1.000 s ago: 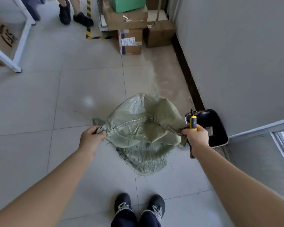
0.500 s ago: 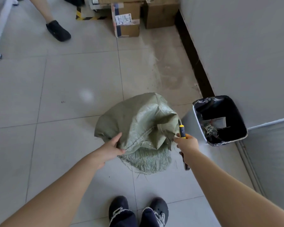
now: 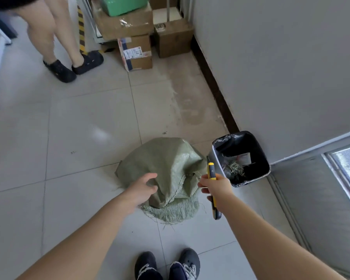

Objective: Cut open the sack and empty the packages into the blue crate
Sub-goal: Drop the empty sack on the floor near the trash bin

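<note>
A green woven sack (image 3: 166,166) lies crumpled and limp on the tiled floor in front of my feet, its frayed cut edge toward me. My left hand (image 3: 142,187) hovers at the sack's near left side with fingers spread and relaxed, holding nothing. My right hand (image 3: 214,185) grips a yellow and black utility knife (image 3: 212,172), held upright just right of the sack. No blue crate or packages are in view.
A small bin with a black liner (image 3: 218,154) stands right of the sack, against the grey wall. Cardboard boxes (image 3: 137,52) are stacked at the far end. Another person's legs and dark shoes (image 3: 73,67) stand at the far left. My own shoes (image 3: 166,265) are below.
My left hand has let go of the sack's edge and now hovers open. The sack has collapsed into a heap. My right hand has released the sack and holds only the knife.
</note>
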